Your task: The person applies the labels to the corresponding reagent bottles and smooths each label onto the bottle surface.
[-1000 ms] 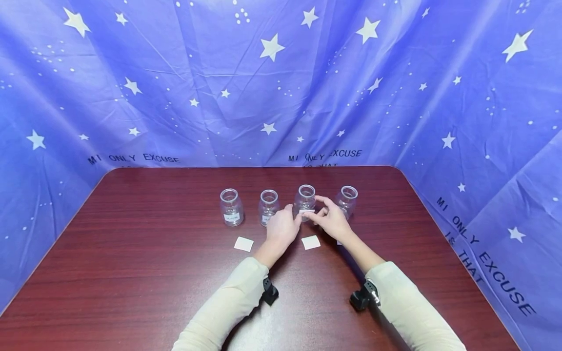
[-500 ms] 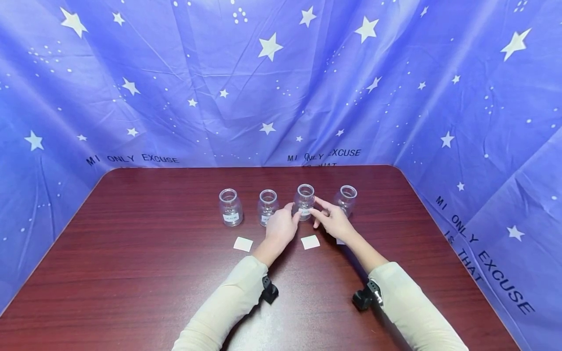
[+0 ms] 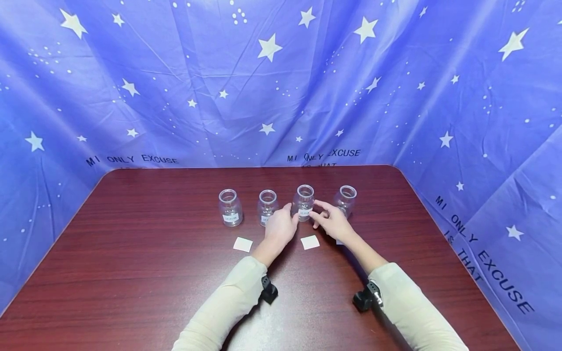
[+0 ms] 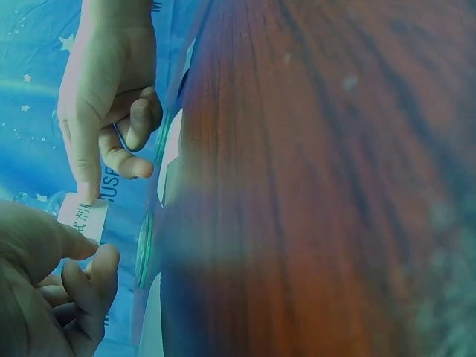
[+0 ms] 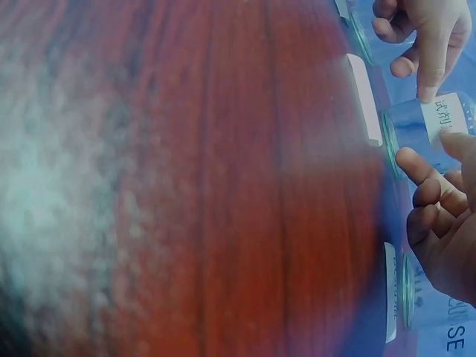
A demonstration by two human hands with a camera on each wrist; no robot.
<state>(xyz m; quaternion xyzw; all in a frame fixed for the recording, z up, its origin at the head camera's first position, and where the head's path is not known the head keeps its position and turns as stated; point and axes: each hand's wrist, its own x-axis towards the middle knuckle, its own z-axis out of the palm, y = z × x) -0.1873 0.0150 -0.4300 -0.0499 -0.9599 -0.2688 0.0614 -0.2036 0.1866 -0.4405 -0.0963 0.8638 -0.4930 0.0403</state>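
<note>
A clear glass jar (image 3: 305,199) stands third from the left in a row of similar jars, with a white label (image 5: 445,113) bearing handwritten characters on its front. From the left, my left hand (image 3: 281,227) holds this jar, its thumb at the label's edge. My right hand (image 3: 335,224) holds the opposite side, forefinger along the glass and thumb pressing the label's right end. The other fingers of the right hand (image 5: 442,216) are bent below the jar's side in the right wrist view.
Two labelled jars, one at far left (image 3: 230,209) and one beside it (image 3: 267,207), stand to the left. A fourth jar (image 3: 347,195) stands behind my right hand. White cards, including the left card (image 3: 243,244) and middle card (image 3: 310,242), lie in front on the wooden table (image 3: 145,253).
My right thumb has slid right across the label to its right end, so more of the writing shows. The left hand and the jars stay nearly in place.
</note>
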